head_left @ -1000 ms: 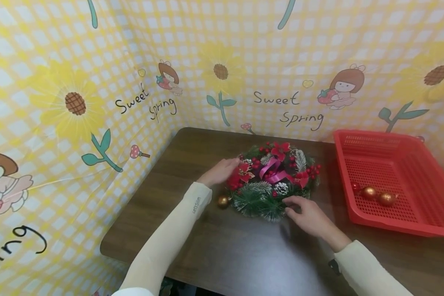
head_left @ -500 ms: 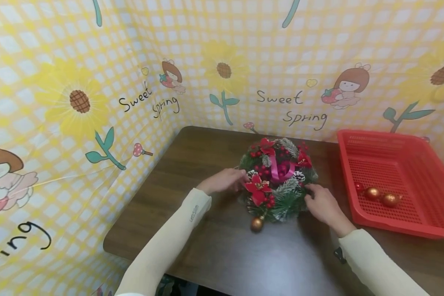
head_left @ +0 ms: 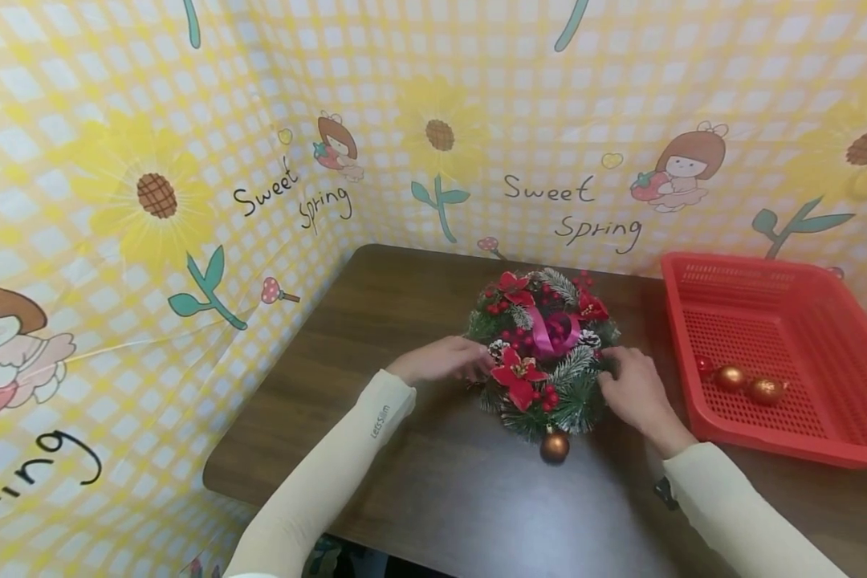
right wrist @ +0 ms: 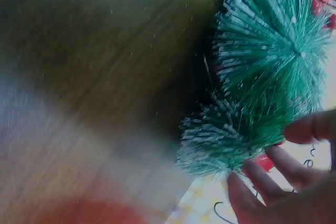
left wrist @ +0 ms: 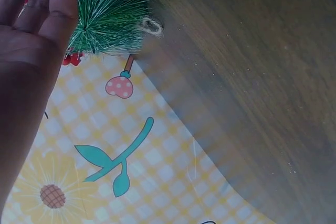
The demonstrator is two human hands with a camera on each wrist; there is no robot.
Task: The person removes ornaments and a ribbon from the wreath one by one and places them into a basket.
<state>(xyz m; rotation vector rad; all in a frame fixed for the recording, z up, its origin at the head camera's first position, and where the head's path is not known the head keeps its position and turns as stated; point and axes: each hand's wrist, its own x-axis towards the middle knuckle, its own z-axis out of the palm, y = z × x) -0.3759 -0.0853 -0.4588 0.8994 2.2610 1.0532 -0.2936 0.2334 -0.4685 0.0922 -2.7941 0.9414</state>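
- The wreath [head_left: 569,369] lies flat on the table [head_left: 433,482], between the two hands, closer to the far edge than to the near one.
- The gold ball [head_left: 554,446] sits at the wreath's near side, touching its greenery, toward the table's near edge; the head view does not show whether it is fastened there.
- The left hand [head_left: 441,359] is at the wreath's left rim, fingers extended and relaxed, fingertips against the greenery beside a pinecone; it grasps nothing that I can see.
- The right hand [head_left: 636,389] is at the wreath's right rim, fingers loosely bent and spread, tips against the green needles; I cannot tell whether thumb and forefinger pinch a sprig.
- Only the head view shows the pink ribbon [head_left: 552,335] in the wreath's middle, and the two gold balls and the red ball [head_left: 704,365] inside the red basket [head_left: 773,447], which stands right of the wreath by the table's far edge.
- The left wrist view shows a small twine-like loop [left wrist: 159,29] by the greenery, hard to make out from the head.
- The right wrist view shows the right fingers' spacing, with a blurred red patch at its bottom.
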